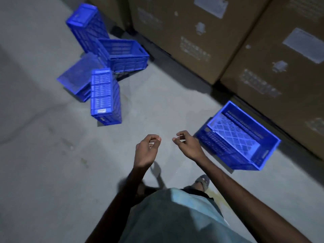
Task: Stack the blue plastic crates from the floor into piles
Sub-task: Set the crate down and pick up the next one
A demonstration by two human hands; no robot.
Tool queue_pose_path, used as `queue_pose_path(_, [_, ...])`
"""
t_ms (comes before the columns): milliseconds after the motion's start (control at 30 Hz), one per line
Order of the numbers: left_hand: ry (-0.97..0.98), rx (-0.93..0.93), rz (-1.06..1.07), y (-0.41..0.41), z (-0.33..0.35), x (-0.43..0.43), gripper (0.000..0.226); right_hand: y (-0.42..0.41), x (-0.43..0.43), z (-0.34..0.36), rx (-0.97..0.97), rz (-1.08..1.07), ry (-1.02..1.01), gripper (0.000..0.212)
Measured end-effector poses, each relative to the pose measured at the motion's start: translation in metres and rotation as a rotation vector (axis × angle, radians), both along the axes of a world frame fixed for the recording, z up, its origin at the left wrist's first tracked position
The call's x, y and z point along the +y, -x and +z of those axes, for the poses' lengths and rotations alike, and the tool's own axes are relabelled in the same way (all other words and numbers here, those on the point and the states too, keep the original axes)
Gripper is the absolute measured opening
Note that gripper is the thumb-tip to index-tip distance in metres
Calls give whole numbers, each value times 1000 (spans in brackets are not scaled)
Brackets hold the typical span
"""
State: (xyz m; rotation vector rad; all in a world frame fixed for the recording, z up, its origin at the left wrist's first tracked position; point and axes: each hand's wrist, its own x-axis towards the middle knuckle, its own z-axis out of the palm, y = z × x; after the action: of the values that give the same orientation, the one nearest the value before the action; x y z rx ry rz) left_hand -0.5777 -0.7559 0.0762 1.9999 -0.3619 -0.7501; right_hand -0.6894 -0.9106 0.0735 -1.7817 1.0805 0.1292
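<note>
Several blue plastic crates lie on the grey floor. One upright crate [238, 137] sits at the right, close to the boxes, its open top showing a lattice bottom. A jumbled group lies at the upper left: a crate on its side [105, 95], an upright crate [122, 53], a tipped crate [86, 23] behind it, and an overturned one [77, 74]. My left hand [146, 149] and my right hand [188, 144] hover empty over the floor in the middle, fingers loosely curled and apart. My right hand is just left of the right crate, not touching it.
Large brown cardboard boxes [201, 35] with white labels line the back and right side. My sandalled foot [202, 181] stands on the concrete floor [43, 155] below my hands. A yellowish stain marks the floor beside it.
</note>
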Motion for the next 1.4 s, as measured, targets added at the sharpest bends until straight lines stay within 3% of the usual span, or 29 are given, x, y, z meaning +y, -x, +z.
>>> queue_pose_path(233, [-17, -19, 156, -130, -2, 159, 21, -151, 140, 4, -11, 165, -61, 30])
queue_pose_path(367, [-55, -41, 273, -192, 2, 224, 6, -234, 202, 6, -7, 324, -47, 29])
queue_pose_path(667, [-60, 45, 516, -331, -9, 332, 6, -422, 291, 0, -5, 573, -67, 26])
queue_pose_path(800, [-73, 65, 470, -419, -26, 374, 11, -521, 325, -21, 16, 623, -91, 27])
queue_pose_path(967, [-100, 73, 497, -525, -17, 417, 45, -653, 366, -23, 78, 668, -92, 29])
queue_pose_path(1167, [-48, 86, 678, -662, -22, 460, 38, -812, 408, -7, 54, 743, -73, 25])
queue_pose_path(1400, [-55, 85, 584, -839, -60, 511, 22, -982, 448, -11, 34, 700, -50, 24])
